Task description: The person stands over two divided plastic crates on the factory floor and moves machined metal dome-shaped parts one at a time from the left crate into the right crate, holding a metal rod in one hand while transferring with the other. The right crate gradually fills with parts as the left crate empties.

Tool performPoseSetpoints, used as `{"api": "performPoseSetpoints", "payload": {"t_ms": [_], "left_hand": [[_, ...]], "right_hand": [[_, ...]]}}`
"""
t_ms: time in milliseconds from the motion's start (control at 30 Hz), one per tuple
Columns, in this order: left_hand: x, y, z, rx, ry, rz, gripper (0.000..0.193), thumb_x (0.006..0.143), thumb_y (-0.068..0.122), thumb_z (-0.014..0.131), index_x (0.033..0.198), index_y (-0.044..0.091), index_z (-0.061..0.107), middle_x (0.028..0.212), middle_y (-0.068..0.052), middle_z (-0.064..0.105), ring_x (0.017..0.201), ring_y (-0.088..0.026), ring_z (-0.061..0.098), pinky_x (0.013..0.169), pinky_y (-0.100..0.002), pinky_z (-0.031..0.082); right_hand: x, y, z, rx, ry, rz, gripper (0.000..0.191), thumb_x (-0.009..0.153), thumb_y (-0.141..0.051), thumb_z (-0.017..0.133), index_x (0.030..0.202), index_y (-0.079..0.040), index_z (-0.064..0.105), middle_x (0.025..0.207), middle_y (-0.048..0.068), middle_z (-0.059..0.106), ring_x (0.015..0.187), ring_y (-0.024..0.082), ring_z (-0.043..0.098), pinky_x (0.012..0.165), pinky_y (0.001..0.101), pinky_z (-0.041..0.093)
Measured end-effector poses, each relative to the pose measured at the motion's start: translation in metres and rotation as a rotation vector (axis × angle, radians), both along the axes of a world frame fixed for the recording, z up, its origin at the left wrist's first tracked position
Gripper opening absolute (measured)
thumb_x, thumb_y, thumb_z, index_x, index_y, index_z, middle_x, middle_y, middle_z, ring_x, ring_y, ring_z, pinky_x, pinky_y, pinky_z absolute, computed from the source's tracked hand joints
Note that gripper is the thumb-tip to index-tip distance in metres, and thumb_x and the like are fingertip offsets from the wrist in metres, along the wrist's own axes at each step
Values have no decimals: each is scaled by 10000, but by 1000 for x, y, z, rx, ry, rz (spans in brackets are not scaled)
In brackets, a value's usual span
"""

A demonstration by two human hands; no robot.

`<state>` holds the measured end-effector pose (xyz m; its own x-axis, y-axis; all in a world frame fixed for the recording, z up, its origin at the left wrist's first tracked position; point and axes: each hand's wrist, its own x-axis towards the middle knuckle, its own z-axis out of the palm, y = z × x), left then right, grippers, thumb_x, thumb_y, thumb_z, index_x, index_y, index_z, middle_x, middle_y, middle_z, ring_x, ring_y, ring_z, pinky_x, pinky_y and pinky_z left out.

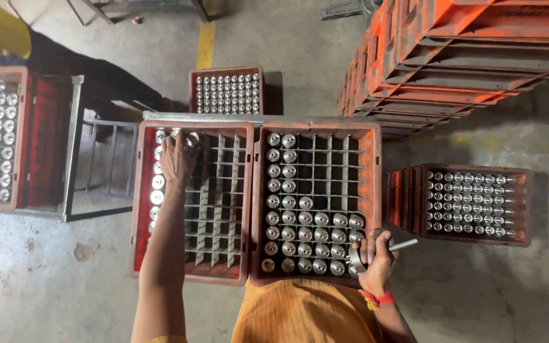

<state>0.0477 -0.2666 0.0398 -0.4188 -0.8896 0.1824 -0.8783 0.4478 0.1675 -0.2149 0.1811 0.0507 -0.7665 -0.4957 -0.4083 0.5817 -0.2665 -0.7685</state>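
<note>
So the left arm is stretched way out, bare forearm running straight up from the bottom edge of the view, and the left hand (177, 159) sits palm-down with the fingers curled forward at the far end of the reach, knuckles facing the camera. The right arm is tucked in much closer to the body, elbow bent, with a red-and-yellow thread band around the wrist. The right hand (376, 254) is closed in a loose fist, thumb side up, fingers wrapped around something metal, though I can't really make out how tight that grip is.
</note>
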Motion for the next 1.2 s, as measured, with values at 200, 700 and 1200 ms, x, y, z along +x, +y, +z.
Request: {"api": "performPoseSetpoints", "payload": {"t_ms": [200, 700, 1200], "left_hand": [[-28, -10, -4, -39, 95, 7, 587, 809, 439, 866, 1218, 75, 653, 1119, -148, 668, 1052, -363, 631, 854, -486, 514], [-73, 241, -7, 1335, 1205, 299, 310, 892, 301, 705, 1079, 54, 689, 750, -59, 644, 626, -125, 591, 516, -250, 457], [-91, 338, 82, 1132, 421, -410, 357, 757, 202, 849, 1036, 35, 703, 823, -161, 763, 702, -296, 750, 669, -413, 584]], "right_hand": [[6, 0, -2, -3, -27, 9, 337, 1093, -374, 497, 952, -76, 566, 536, -54, 309, 459, 80, 326, 621, 338, 482], [17, -4, 4, -6, -9, 77, 339, 1095, -364, 518, 942, -62, 531, 552, -58, 301, 458, 70, 307, 605, 328, 479], [36, -33, 76, -186, 10, 150, 353, 1120, -359, 460, 926, -68, 505, 537, -40, 311, 445, 75, 295, 624, 320, 487]]}}
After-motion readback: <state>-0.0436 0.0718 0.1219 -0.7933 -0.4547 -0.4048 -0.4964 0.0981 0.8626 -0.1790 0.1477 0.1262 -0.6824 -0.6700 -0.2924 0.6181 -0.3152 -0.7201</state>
